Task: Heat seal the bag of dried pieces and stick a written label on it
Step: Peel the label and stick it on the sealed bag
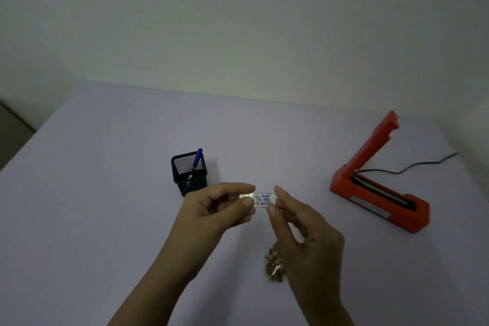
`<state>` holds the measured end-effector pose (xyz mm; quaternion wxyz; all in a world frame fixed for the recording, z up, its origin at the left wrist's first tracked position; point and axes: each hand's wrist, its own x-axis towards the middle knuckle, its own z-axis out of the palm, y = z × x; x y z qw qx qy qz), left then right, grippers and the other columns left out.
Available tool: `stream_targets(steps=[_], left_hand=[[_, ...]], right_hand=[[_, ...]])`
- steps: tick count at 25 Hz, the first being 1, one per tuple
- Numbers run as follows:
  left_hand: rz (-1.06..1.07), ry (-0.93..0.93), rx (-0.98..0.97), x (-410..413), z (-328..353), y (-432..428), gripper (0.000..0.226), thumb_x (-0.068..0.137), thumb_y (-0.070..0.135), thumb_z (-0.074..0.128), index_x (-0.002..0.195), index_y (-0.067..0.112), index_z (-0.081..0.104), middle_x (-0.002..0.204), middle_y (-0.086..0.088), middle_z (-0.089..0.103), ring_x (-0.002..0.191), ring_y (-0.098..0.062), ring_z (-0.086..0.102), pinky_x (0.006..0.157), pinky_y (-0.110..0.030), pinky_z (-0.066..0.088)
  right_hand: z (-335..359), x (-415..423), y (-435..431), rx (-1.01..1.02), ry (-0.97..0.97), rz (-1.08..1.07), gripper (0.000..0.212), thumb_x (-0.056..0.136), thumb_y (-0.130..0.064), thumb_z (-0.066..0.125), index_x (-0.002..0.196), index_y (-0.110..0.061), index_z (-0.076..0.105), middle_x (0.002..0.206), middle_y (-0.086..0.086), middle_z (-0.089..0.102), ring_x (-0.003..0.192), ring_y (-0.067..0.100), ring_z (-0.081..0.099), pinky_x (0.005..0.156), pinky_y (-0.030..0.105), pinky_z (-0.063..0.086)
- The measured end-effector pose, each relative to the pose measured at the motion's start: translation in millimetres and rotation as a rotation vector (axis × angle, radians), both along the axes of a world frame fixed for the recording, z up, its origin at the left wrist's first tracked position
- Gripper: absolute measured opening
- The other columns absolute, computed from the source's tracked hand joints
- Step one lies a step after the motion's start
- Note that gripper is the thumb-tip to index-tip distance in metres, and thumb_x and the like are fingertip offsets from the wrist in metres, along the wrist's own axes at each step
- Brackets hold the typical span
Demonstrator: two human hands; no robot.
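Two hands hold the label (263, 200) between them above the table (105, 193), near the middle of the scene. The left hand (222, 209) pinches its left end between thumb and forefinger. The right hand (304, 233) pinches its right end the same way, with the other fingers loosely curled beneath. Held by both short ends, the strip stays flat and its blue handwriting faces up. That suits lining it up, and probably keeps fingers off any sticky side. A glossy patch shows at the left end. Whether that is backing paper coming away, I cannot tell.

The bag (274, 264) of dried pieces lies on the table nearer than the label, partly hidden under the right hand. Only a clump of brown pieces shows, and its clear film and seam are too dim to judge. It sits directly below the hands, so the label probably needs only a short drop to reach it.

The heat sealer (378, 193) stands well apart at the right with its arm raised and its cable (412, 165) trailing away to the far right. To the left of the hands, a little farther off, the pen (195, 161) stands in the mesh pen holder (189, 174). With writing on the label and the pen back in its holder, sticking looks like the step in hand
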<state>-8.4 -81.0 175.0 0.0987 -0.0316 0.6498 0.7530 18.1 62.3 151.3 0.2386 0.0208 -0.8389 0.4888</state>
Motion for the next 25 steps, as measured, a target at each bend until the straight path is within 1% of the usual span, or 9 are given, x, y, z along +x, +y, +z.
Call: stream_targets(steps=[4,8,10,13,16,20,22,24,25], left_hand=[[-0.065,0.042,0.01,3,22,15,0.018,0.077,0.004,0.063,0.087,0.016,0.073,0.07,-0.004,0.072,0.068,-0.013,0.07,0.063,-0.016,0.054],[-0.097,0.057,0.024,9,29,27,0.019,0.065,0.018,0.065,0.081,0.019,0.075,0.07,-0.008,0.071,0.067,-0.014,0.07,0.062,-0.016,0.054],[-0.111,0.061,0.021,11,31,30,0.018,0.065,0.018,0.066,0.081,0.019,0.075,0.071,-0.009,0.071,0.067,-0.014,0.069,0.062,-0.017,0.054],[-0.121,0.068,0.014,13,33,33,0.016,0.07,0.011,0.066,0.082,0.016,0.074,0.072,-0.01,0.071,0.067,-0.013,0.069,0.062,-0.016,0.054],[-0.114,0.097,-0.02,13,37,32,0.018,0.067,0.016,0.066,0.083,0.017,0.074,0.071,-0.011,0.07,0.067,-0.014,0.069,0.062,-0.016,0.054],[-0.104,0.099,-0.023,13,40,29,0.019,0.065,0.019,0.067,0.082,0.02,0.076,0.073,-0.014,0.069,0.068,-0.017,0.069,0.064,-0.018,0.054],[-0.109,0.103,-0.045,14,42,28,0.015,0.07,0.013,0.068,0.081,0.02,0.076,0.071,-0.012,0.068,0.067,-0.015,0.068,0.063,-0.017,0.054],[-0.111,0.123,-0.103,14,43,25,0.021,0.077,0.003,0.067,0.08,0.021,0.076,0.071,-0.012,0.068,0.066,-0.014,0.068,0.063,-0.017,0.054],[-0.113,0.134,-0.135,14,43,24,0.024,0.079,0.001,0.066,0.08,0.022,0.076,0.073,-0.013,0.068,0.067,-0.014,0.068,0.064,-0.018,0.055]], right_hand=[[11,9,9,0.086,0.16,-0.075,0.032,0.085,-0.027,0.056,0.104,-0.004,0.068,0.098,-0.004,0.067,0.091,0.002,0.062,0.077,0.005,0.049],[9,17,17,0.026,0.212,-0.13,0.027,0.085,-0.023,0.057,0.101,-0.007,0.069,0.095,0.002,0.072,0.089,0.005,0.065,0.074,0.017,0.055],[11,20,18,-0.051,0.208,-0.161,0.025,0.084,-0.025,0.059,0.106,-0.016,0.067,0.095,-0.004,0.071,0.081,0.005,0.067,0.066,0.017,0.056],[18,22,16,-0.215,0.114,-0.214,0.034,0.08,-0.026,0.066,0.111,-0.033,0.055,0.091,-0.018,0.07,0.072,0.002,0.069,0.059,0.009,0.052],[19,22,18,-0.131,0.112,-0.204,0.025,0.08,-0.026,0.066,0.104,-0.03,0.061,0.092,-0.02,0.067,0.078,-0.005,0.065,0.063,0.001,0.046],[21,21,16,-0.043,0.134,-0.201,0.021,0.081,-0.029,0.059,0.098,-0.02,0.068,0.092,-0.012,0.07,0.08,-0.003,0.065,0.068,-0.001,0.044],[23,22,15,-0.081,0.111,-0.19,0.018,0.08,-0.03,0.059,0.095,-0.024,0.067,0.089,-0.017,0.069,0.078,-0.003,0.066,0.066,0.0,0.044],[26,22,16,-0.16,0.06,-0.17,0.011,0.078,-0.031,0.064,0.088,-0.032,0.065,0.081,-0.024,0.07,0.072,-0.003,0.066,0.066,0.003,0.046],[27,22,17,-0.196,0.03,-0.162,0.011,0.077,-0.028,0.067,0.086,-0.035,0.064,0.08,-0.023,0.07,0.07,-0.002,0.066,0.066,0.005,0.047]])
